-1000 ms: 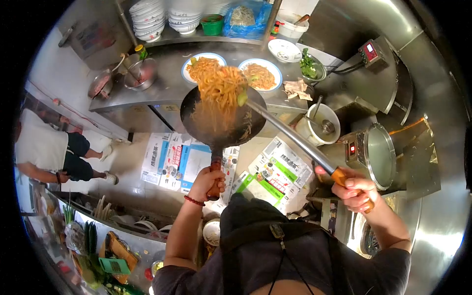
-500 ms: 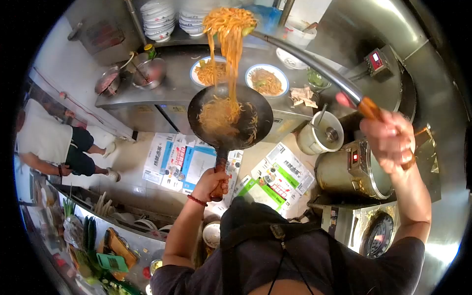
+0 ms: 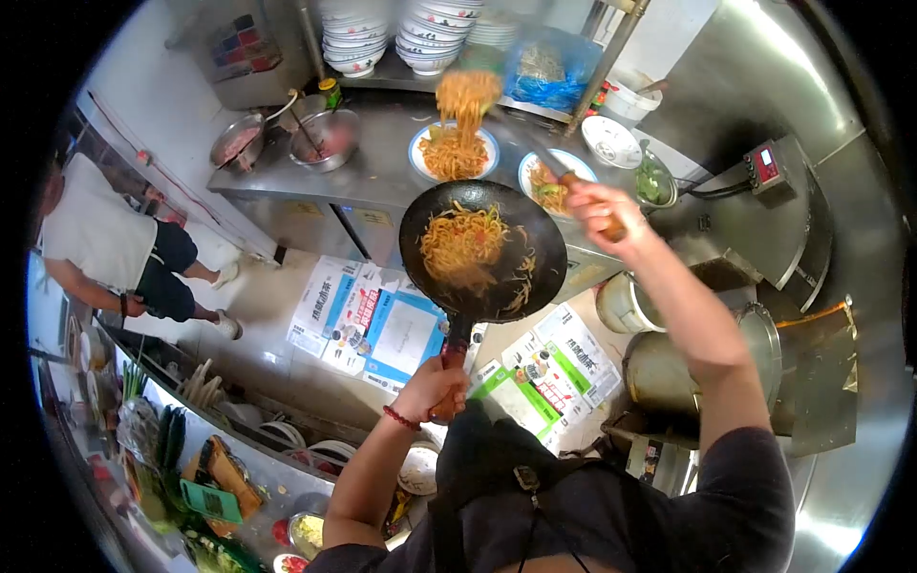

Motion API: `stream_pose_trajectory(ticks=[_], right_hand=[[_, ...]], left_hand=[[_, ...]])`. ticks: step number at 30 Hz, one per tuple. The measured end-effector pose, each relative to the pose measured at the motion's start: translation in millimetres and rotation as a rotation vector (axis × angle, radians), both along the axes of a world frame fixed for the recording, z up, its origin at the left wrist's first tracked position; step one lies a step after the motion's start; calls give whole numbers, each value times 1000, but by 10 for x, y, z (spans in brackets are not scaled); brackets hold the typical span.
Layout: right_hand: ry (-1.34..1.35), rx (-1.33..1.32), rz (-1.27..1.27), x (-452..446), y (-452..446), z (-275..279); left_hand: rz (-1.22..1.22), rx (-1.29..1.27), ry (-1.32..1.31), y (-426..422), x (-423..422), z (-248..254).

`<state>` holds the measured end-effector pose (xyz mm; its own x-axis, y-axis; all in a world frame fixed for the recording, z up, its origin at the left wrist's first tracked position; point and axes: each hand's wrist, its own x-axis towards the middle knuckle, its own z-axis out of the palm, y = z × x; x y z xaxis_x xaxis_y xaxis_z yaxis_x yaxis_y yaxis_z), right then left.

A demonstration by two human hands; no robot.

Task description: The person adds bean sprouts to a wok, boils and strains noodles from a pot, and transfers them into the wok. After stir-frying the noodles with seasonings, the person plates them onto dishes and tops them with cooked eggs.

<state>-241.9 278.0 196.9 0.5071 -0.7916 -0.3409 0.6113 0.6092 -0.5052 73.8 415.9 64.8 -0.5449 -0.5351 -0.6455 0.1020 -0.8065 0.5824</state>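
My left hand is wrapped round the wooden handle of a black wok, which holds noodles mixed with sprouts. My right hand grips the wooden end of a long metal ladle, slightly blurred. A clump of noodles hangs from the ladle's far end above the left plate, its strands reaching the noodles on that plate. Right of it sits a second plate of noodles, partly covered by the ladle and my right hand.
Stacked bowls stand on the shelf behind the counter. Two metal bowls sit at the counter's left. A white bowl and greens are at the right. Another person stands at the left. Cardboard covers the floor.
My right hand has moved forward and left, bringing the lifted noodles from above the wok to the left plate. The wok has shifted slightly right in view.
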Motion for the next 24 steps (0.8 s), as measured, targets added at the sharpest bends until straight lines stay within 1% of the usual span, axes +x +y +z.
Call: stream_pose_trajectory(ticks=[1,3,4,6,7,9,10,12,14,16,18,20,21,22,23,24], right_hand=[[71,4,-25,58,-123,-247],[196,11,-42,252,-304,-571],[307,26,-64,368,-361,-680],[484,2,-14,451,-399,-812],[480,14,-11,497,-396,-815],[964,-101,19,550,-381,-784],[962,-95,17,576,-345,-779],[1591,-487,155,595,-279,-757],[1725,-676,210,404,-336,-980],[2097,-979,240,246,-301,-1075],[2086,-961,223,102,-127,-1078],[1937,-1031,-16,-120,126,-1165],[1862,-969,-6,-109,427,-948],[1792,-906,2,-65,782,-578],[1675,-612,89,-66,1086,-333],[1539,-326,163,-85,1379,-208]], left_hand=[[-46,-47,-22,11,24,-112],[-15,-37,4,28,11,-34],[7,-28,32,36,14,-12],[-6,5,52,21,38,-62],[-1,19,70,28,39,-25],[2,76,73,36,41,-29],[-2,80,70,39,41,-31],[-16,34,35,33,26,-16],[12,31,55,25,2,15],[41,40,75,40,-22,29],[14,40,56,36,-12,31],[8,31,31,9,-4,61],[1,26,7,17,7,64],[-6,20,4,16,7,48],[7,22,3,17,-3,57],[18,22,2,26,-13,66]])
